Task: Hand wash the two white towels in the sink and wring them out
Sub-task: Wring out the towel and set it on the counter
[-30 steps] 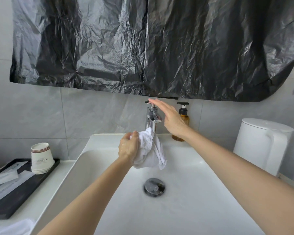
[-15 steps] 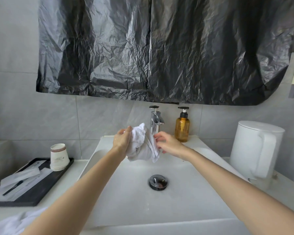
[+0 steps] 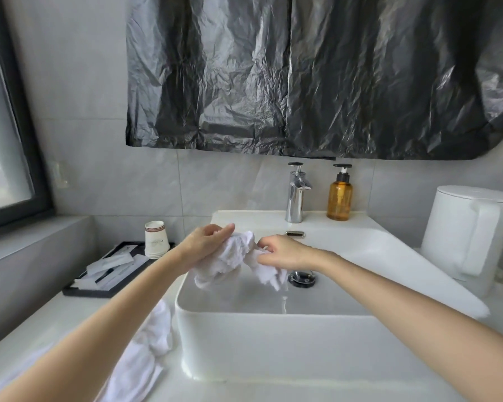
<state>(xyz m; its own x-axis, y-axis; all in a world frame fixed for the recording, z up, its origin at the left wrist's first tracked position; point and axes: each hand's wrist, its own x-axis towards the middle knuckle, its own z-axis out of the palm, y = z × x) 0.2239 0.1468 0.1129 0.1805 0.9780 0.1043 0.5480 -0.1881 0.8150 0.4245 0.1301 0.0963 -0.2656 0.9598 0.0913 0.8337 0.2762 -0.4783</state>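
Risks first. The wet towel sat bunched between both hands above the sink, over the left-rear part of the basin and close to the left rim. If I'd twisted there, runoff could've gone over the rim onto the counter, imo. A thin trickle was falling off the right tail into the basin, just beside the drain, so that side was ok.

Grip looked uneven: two loose tails hung below my hands, the bulk was in the middle. A twist w/ that hold prob squeezes only the centre and the tails stay soaked. A wet cloth could also slip out and drop.

The 2nd towel lay on the counter against the sink's left outer wall, trailing toward the front edge. Couldn't tell if it was washed. My forearm passed over it; a nudge could drag it off.

Pose: both arms reached fwd, wrists roughly level. Left hand clasped the towel's upper left bunch, fingers laid over the top. Right hand had its fingers curled, pinching the right end. Hands near each other, not touching.
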